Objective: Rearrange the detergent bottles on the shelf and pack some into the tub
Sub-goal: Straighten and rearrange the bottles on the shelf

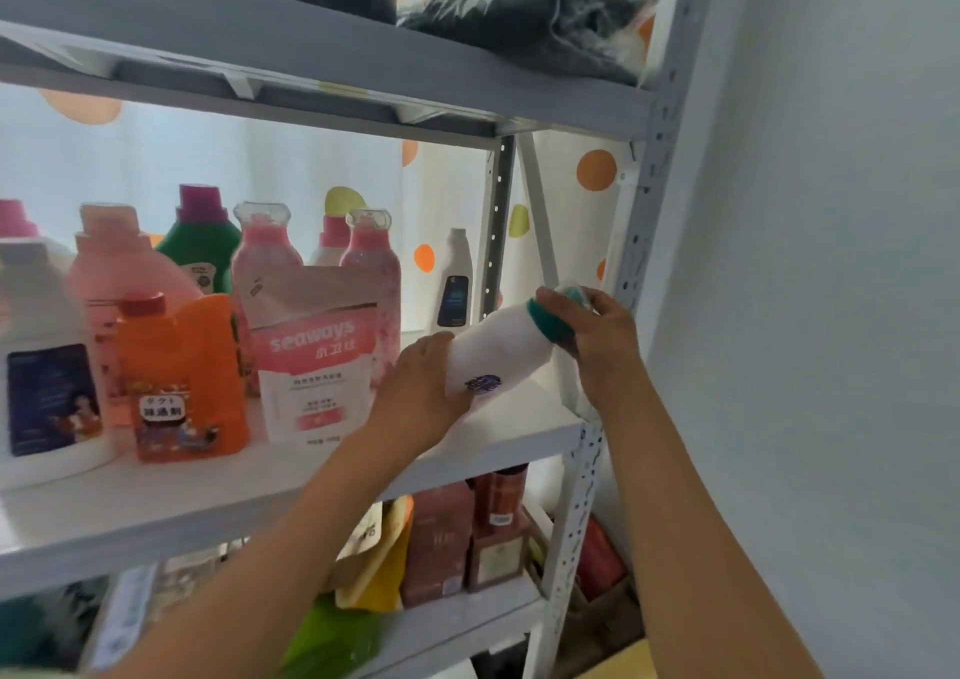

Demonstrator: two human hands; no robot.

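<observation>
A white bottle with a green cap (498, 351) lies tilted above the right end of the white shelf (218, 491), cap pointing up and right. My left hand (421, 392) grips its lower body and my right hand (597, 335) grips the cap end. On the shelf to the left stand an orange bottle (182, 377), a pink-and-white "seaways" pouch (317, 361), two pink bottles with clear caps (265, 252), a green bottle (200, 247), a pale pink bottle (111, 273), a large white bottle (44, 366), and a slim white bottle (456, 283) at the back. No tub is in view.
The perforated metal upright (644, 221) stands just right of my right hand, with a bare wall (831, 263) beyond. The shelf above holds a bagged dark cloth (540, 18). The shelf below carries brown boxes (441, 543), a yellow pouch (379, 564) and a green item (332, 637).
</observation>
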